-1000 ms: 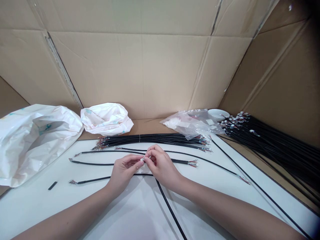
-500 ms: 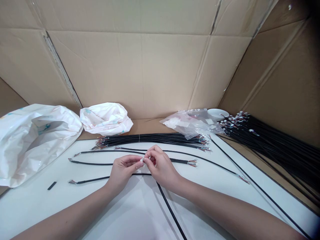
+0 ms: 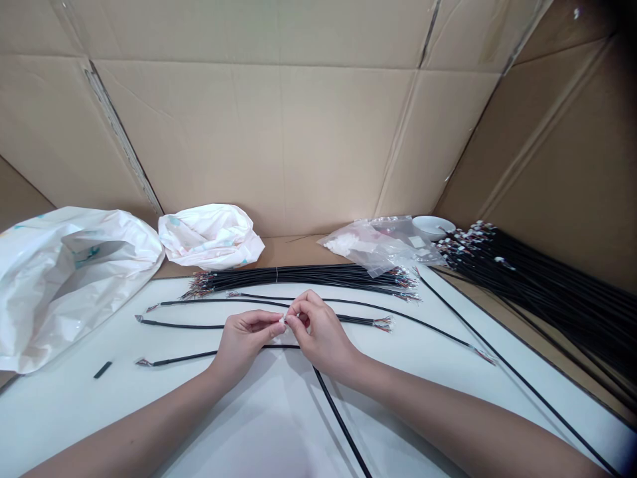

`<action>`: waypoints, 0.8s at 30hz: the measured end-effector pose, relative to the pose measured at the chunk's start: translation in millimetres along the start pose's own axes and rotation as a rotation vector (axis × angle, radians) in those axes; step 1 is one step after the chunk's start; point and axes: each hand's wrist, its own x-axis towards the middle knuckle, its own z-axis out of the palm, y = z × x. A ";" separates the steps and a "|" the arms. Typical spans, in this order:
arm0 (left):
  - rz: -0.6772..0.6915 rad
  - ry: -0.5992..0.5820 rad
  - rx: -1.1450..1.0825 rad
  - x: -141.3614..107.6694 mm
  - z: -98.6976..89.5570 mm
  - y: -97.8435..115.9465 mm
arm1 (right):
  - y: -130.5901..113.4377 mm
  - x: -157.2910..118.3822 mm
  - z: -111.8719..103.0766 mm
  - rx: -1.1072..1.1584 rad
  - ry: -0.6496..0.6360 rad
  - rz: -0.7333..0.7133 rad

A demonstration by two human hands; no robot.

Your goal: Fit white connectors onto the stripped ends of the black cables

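Observation:
My left hand and my right hand meet at the middle of the white table. Between their fingertips is a small white connector, pinched from the left by my left thumb and fingers. The fingers of my right hand are closed at its right side; any thin wire in them is too small to make out. A black cable runs from beneath my right hand to the front edge. Other black cables with bare coloured wire ends lie under and beyond my hands.
A tied bundle of black cables lies behind my hands. White plastic bags stand at the left, a clear bag and white bowl at the back right. A large cable pile fills the right. Cardboard walls enclose the table.

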 end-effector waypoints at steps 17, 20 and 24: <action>-0.038 -0.027 0.005 -3.2 0.5 1.7 | -0.6 -1.8 0.9 0.012 0.008 0.010; -0.055 -0.025 -0.018 -2.9 1.0 2.4 | -2.0 -0.8 0.8 0.021 0.019 0.024; -0.056 0.013 -0.024 -2.4 0.8 1.3 | -4.4 2.3 -2.2 0.048 0.010 0.070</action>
